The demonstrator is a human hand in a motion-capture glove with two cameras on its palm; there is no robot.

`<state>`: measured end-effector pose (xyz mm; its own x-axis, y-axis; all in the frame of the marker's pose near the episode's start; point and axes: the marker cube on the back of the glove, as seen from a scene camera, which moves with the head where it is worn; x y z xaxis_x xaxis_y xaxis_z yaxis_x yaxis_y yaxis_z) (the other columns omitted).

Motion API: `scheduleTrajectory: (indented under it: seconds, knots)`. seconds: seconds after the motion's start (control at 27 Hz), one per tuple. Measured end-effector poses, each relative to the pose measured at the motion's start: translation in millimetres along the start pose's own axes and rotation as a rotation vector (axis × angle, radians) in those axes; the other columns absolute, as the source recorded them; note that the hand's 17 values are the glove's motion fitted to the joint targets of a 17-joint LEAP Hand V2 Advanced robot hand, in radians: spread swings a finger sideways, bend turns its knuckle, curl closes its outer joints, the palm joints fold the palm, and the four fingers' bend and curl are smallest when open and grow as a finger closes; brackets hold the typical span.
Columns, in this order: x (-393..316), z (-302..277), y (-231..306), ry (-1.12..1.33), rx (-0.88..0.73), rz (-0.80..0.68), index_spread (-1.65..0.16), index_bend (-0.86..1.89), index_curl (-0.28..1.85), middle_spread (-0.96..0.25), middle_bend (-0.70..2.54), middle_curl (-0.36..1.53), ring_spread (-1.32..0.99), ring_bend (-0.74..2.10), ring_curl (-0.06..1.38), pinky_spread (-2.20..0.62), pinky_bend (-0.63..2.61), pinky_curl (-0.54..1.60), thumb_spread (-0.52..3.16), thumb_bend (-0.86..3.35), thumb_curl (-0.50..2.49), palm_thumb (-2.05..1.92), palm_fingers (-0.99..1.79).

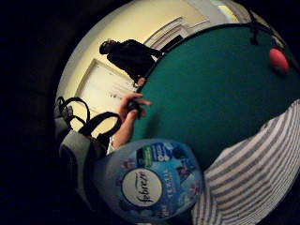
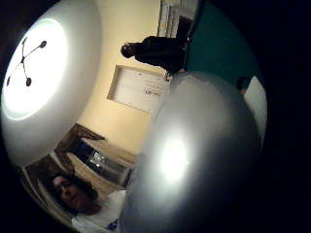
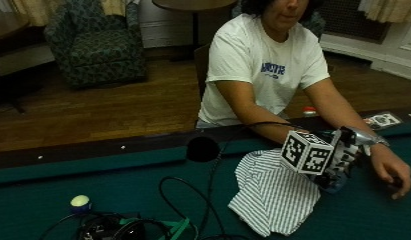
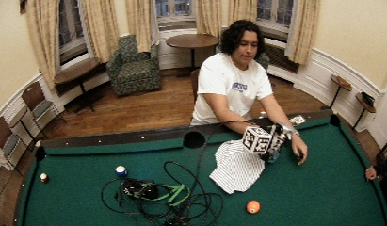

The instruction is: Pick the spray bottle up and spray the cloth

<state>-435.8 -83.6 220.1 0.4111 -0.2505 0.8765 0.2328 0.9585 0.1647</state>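
In the outside view my gloved right hand (image 3: 341,159) is curled round the spray bottle (image 3: 335,184), just off the striped cloth's (image 3: 275,197) edge on the green felt. I cannot tell whether the bottle stands on the felt or hangs just above it. Its pale blue body with the round Febreze label (image 1: 150,183) fills the little finger side palm view, beside the grey-and-white striped cloth (image 1: 255,171). The bottle's pale side (image 2: 204,160) fills the thumb side palm view. The wide view shows the hand (image 4: 276,140), the bottle (image 4: 271,157) and the crumpled cloth (image 4: 237,167).
The bare left hand (image 3: 393,176) rests on the felt just beyond the bottle. A tangle of cables and gear (image 4: 158,194) lies to the cloth's left. An orange ball (image 4: 253,206), a blue-white ball (image 4: 120,170) and a side pocket (image 3: 203,148) are nearby.
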Motion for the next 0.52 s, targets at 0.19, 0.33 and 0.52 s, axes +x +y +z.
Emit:
scheduleTrajectory:
  seconds: [0.19,0.33,0.52]
  knots:
    - [7,6,-8,-0.016,0.024,0.001,-0.31,0.19,0.47,-0.19,0.44,0.46,-0.18,0.44,0.41,0.04,0.13,0.18,0.95,-0.03,0.45,0.72,1.14]
    - [11,11,-21,-0.031,0.06,-0.015,-0.31,0.19,0.47,-0.19,0.44,0.46,-0.18,0.44,0.41,0.04,0.13,0.18,0.95,-0.03,0.45,0.72,1.14]
    - [14,22,-36,-0.037,0.071,-0.012,-0.31,0.19,0.47,-0.19,0.44,0.46,-0.18,0.44,0.41,0.04,0.13,0.18,0.95,-0.03,0.45,0.72,1.14]
